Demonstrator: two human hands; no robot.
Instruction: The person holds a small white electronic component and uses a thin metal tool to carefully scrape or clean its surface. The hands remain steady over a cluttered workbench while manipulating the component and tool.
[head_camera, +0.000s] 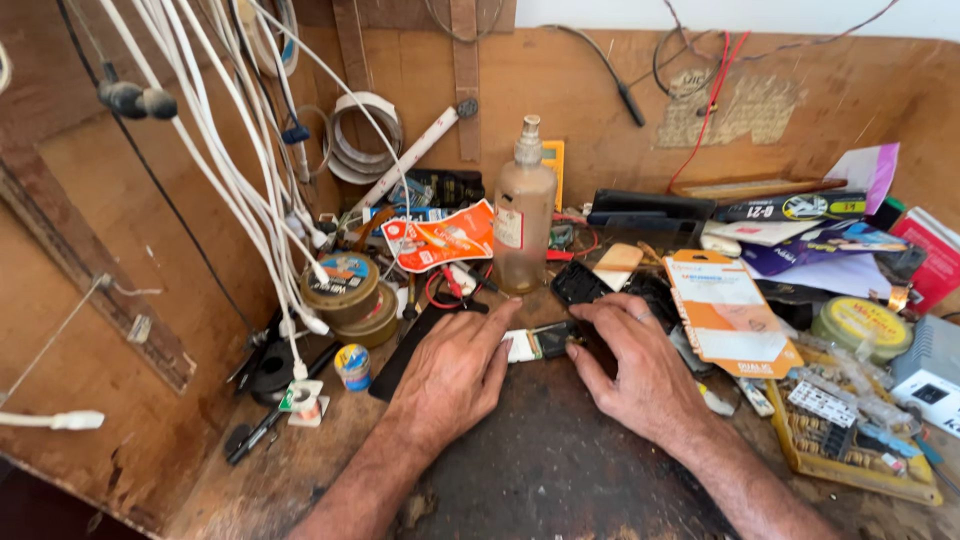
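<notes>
Head view shows both hands resting low on the dark desk (560, 470) with a small flat part (540, 342), white at one end and dark at the other, lying between them. The left hand (455, 375) lies palm down, fingers half curled; its index fingertip touches the white end of the part, pinning it rather than gripping it. The right hand (640, 370) is cupped over the dark end, thumb and forefinger pinched at the edge of the part; whether a tool sits in that pinch cannot be told.

Judged step: fine bench work on the small flat part, one hand steadying, the other working at its dark end. The next move would call for steady downward pressure from the left hand and a precise fingertip action from the right.

From the left hand, the part lies at 2 o'clock, touching. From the right hand, it lies at 9 o'clock, touching. A clear bottle (524, 215) stands at 12 o'clock, well apart.
</notes>
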